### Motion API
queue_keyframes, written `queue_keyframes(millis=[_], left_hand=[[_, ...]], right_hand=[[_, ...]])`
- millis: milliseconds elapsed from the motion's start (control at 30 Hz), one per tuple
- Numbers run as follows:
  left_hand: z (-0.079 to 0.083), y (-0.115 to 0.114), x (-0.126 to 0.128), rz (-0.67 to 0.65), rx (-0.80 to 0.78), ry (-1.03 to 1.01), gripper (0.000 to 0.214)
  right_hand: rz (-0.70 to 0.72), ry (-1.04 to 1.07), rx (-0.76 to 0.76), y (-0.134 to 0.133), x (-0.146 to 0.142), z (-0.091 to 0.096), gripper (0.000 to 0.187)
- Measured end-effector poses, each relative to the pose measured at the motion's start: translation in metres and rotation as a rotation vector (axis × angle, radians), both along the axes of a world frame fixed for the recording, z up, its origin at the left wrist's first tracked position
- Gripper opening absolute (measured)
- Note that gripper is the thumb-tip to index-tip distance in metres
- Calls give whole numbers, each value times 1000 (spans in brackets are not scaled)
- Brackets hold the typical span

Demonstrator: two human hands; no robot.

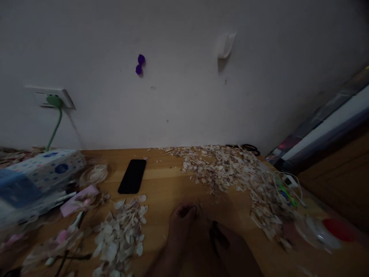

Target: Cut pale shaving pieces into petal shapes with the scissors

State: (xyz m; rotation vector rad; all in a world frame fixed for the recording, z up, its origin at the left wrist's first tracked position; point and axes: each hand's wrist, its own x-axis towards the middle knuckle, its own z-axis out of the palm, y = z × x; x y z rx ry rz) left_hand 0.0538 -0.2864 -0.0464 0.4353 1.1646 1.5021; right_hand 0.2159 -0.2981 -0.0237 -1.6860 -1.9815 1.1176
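Note:
My left hand (182,215) is low over the middle of the wooden table (161,181), its thumb and fingers pinched together. Something small and pale seems to be at its fingertips, too dim and blurred to name. My right hand (230,246) is closed around a black-handled tool (215,232), which looks like scissors, though its blades are lost in the dark. Left of my hands lies a pile of whitish, petal-like flakes (119,234). Beyond and to the right spreads a larger scatter of browner, thin flakes (227,169).
A black phone (132,176) lies at the back left. Beside it are a tissue pack (54,169), a pink card (79,200) and craft bits. Black scissors handles (250,148), a white cable (301,192) and a round clear container (318,232) are at right. A wall (178,107) rises behind.

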Motion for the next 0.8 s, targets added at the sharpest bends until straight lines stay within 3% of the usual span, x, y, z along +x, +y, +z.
queue_keyframes(millis=[400,467,567,633,800], left_hand=[[10,-1,1,-2,-27,15,26],[13,-1,0,17,-40,-36,29],[13,-1,0,25,-55,-185,32],[8,0,-1,20,-44,-227,32],[-7,3,-5,65,9,-108,25]], right_hand=[[31,95,-73,4,4,3,30],[-47,144,-47,7,7,6,32],[-318,222,63,9,11,7,34],[-400,228,93,10,11,3,34],[-277,157,130,14,-3,-18,46]])
